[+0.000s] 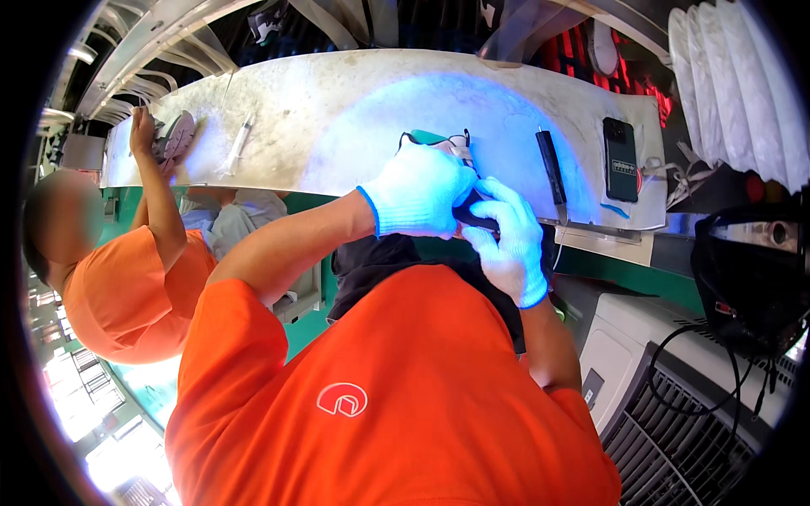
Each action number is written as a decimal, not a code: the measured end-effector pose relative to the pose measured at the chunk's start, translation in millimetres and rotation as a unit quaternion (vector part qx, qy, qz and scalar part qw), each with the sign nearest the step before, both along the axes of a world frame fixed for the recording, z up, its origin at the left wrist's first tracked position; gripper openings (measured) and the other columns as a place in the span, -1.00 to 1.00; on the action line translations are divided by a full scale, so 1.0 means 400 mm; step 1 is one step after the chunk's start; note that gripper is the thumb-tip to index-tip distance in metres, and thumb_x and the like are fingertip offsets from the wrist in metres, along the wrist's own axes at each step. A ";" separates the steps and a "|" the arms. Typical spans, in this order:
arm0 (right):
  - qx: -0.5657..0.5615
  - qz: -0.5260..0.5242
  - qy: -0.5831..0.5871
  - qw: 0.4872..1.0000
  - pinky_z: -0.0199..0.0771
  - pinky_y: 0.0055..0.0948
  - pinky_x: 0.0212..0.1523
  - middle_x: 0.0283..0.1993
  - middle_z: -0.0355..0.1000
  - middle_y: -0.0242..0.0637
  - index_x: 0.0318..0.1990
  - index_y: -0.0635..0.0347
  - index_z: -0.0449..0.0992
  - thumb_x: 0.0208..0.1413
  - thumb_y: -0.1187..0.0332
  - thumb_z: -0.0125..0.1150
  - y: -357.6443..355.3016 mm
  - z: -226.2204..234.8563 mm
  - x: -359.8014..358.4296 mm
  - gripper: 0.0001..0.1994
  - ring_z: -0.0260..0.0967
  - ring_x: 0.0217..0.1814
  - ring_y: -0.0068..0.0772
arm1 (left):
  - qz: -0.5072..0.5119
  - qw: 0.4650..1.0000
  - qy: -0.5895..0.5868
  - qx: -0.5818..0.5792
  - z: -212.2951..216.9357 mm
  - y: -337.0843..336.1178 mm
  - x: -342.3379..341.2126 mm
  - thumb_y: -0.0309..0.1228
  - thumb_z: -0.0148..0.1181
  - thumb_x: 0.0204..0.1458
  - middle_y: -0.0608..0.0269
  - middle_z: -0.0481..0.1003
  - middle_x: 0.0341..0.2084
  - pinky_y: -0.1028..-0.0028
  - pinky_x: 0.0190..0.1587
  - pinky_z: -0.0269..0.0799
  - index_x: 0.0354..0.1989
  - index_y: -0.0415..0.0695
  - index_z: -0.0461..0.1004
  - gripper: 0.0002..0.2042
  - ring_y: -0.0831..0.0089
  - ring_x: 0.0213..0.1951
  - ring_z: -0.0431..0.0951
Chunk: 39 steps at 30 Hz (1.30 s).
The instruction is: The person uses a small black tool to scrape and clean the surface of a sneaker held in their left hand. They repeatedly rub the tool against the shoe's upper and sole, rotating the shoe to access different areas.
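Both hands wear white knit gloves with blue cuffs and meet at the near edge of the pale counter point(337, 110), under a patch of blue light. The left hand point(419, 192) lies curled over a shoe point(439, 142), of which only a teal rim and a light tongue show above the glove; its fingers are closed on it. The right hand point(509, 240) sits just beside and below, fingers point(506, 198) wrapped round a dark tool point(474, 221) whose shape is mostly hidden.

Right of the hands a slim black pen-like tool point(551, 164) lies on the counter, and further right a black phone point(620, 158) lies flat, a small pale label on its back. A short blue mark point(615, 210) lies near the counter's edge below the phone.

At the far left, a co-worker in an orange shirt presses a hand point(142, 131) on a grey shoe point(175, 137); a white syringe point(237, 145) lies nearby.
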State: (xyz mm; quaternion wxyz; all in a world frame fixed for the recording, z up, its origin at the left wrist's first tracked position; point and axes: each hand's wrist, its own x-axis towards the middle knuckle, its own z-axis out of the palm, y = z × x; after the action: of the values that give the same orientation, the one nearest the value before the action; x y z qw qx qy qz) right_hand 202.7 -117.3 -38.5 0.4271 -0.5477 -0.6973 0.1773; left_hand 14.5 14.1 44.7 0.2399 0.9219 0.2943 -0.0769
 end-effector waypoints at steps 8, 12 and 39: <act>-0.032 -0.042 0.082 0.995 0.67 -0.11 0.10 0.19 0.60 0.02 -0.12 0.15 0.50 -0.02 0.42 0.72 -0.008 -0.001 -0.025 -0.57 0.65 0.15 0.15 | 0.001 0.998 -0.049 -0.039 -0.023 0.023 -0.003 -0.22 0.58 -0.36 0.07 0.62 -0.25 0.12 -0.18 0.58 -0.31 -0.10 0.69 -0.62 0.04 -0.03 0.65; -0.035 -0.085 0.075 0.993 0.71 -0.15 0.10 0.20 0.59 0.00 -0.08 0.17 0.49 -0.07 0.44 0.74 0.002 0.035 -0.033 -0.52 0.66 0.13 0.14 | 0.012 0.996 -0.056 -0.071 -0.023 0.040 -0.003 -0.25 0.59 -0.33 0.14 0.61 -0.24 0.12 -0.15 0.58 -0.26 -0.08 0.64 -0.60 0.06 -0.06 0.65; -0.397 0.028 0.110 0.911 0.53 -0.17 0.40 0.36 0.56 0.15 0.59 0.28 0.32 0.16 0.17 0.56 0.092 0.073 0.054 -0.12 0.57 0.42 0.06 | -0.054 0.996 0.008 -0.072 -0.018 0.077 0.014 -0.13 0.55 -0.22 0.05 0.65 -0.26 0.03 -0.17 0.59 -0.18 -0.05 0.61 -0.56 0.01 -0.07 0.69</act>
State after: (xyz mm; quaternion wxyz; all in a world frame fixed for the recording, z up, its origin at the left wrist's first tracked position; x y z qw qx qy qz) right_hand 224.5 -80.4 -9.2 0.2436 -0.6291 -0.5331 0.5107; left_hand 20.2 44.9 37.4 0.2984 0.9163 0.2397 -0.1178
